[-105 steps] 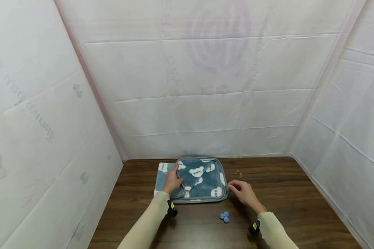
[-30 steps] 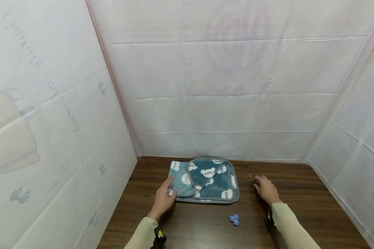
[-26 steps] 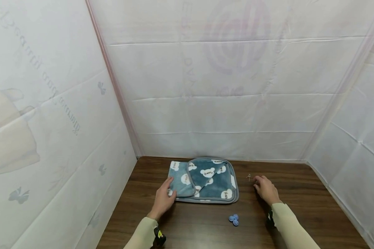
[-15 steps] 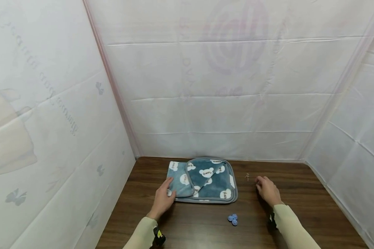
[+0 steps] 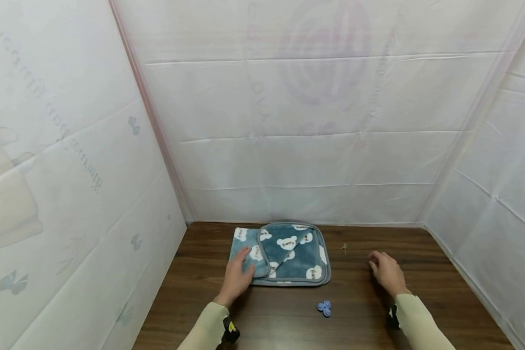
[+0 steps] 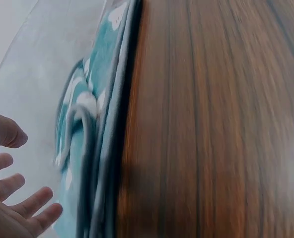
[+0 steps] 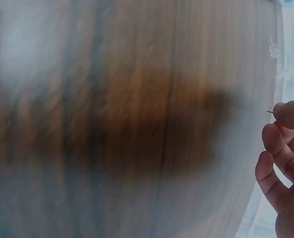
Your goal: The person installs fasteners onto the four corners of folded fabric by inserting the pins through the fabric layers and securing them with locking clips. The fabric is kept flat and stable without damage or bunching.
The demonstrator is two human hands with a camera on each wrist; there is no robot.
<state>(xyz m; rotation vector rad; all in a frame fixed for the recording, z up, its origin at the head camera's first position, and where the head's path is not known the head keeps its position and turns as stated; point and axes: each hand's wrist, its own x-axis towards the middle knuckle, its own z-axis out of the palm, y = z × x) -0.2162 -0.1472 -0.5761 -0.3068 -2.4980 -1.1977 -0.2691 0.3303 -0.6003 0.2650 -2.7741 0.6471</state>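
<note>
A folded blue-green blanket [image 5: 297, 262] with white bear heads and grey piping lies near the back wall. My left hand [image 5: 236, 278] hovers at its left end, fingers spread and fingertips over the lighter fold; the left wrist view shows these fingers [image 6: 35, 203] apart, gripping nothing. To the right of the blanket, my right hand [image 5: 387, 272] pinches a thin pin [image 7: 269, 112] between thumb and forefinger, with only its pointed end showing. Between that hand and the blanket lie small clear-headed pins [image 5: 344, 248], seen also as a clear pin [image 7: 273, 48] in the right wrist view.
Three blue button-like discs [image 5: 324, 308], joined in a cluster, lie in front of the blanket on the dark wooden table [image 5: 280, 323]. White fabric walls [image 5: 262, 160] stand behind and at both sides.
From the blanket's right edge my right hand moved to the pins, took one, and drew away right. My left hand left the fold's edge, pulled back left, then moved slightly forward and right.
</note>
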